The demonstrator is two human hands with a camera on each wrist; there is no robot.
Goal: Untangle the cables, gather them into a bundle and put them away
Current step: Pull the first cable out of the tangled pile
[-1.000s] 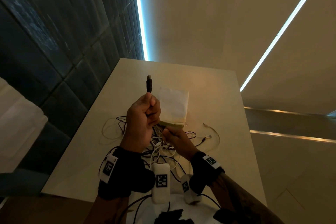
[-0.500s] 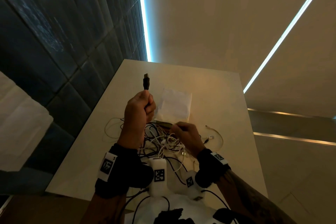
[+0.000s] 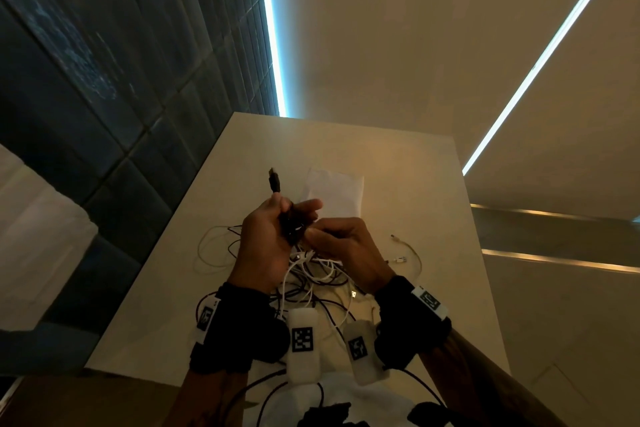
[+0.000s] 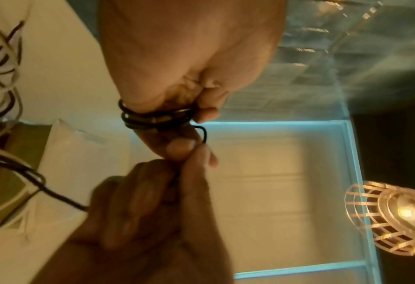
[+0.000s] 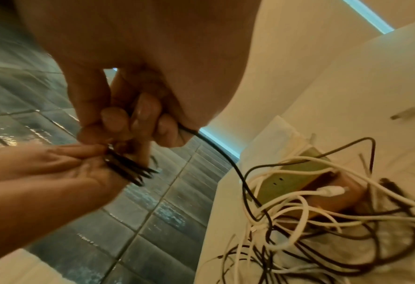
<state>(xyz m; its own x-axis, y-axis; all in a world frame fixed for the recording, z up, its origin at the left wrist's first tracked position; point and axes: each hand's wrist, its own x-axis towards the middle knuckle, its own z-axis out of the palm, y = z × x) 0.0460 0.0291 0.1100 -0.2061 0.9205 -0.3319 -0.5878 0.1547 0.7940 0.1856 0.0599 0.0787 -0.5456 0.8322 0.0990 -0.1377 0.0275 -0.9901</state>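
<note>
Black cable (image 3: 290, 218) coils in left hand (image 3: 265, 246); right hand (image 3: 341, 246) seemingly pinches it.

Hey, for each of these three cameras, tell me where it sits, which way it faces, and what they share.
Head: worn on the head, looking down at the table; both hands and wristbands show.
Left wrist: looks along the left hand, which holds the coiled black cable; the right hand shows below.
Right wrist: looks along the right hand toward the tangled cables.
All three share the black cable held between both hands.
</note>
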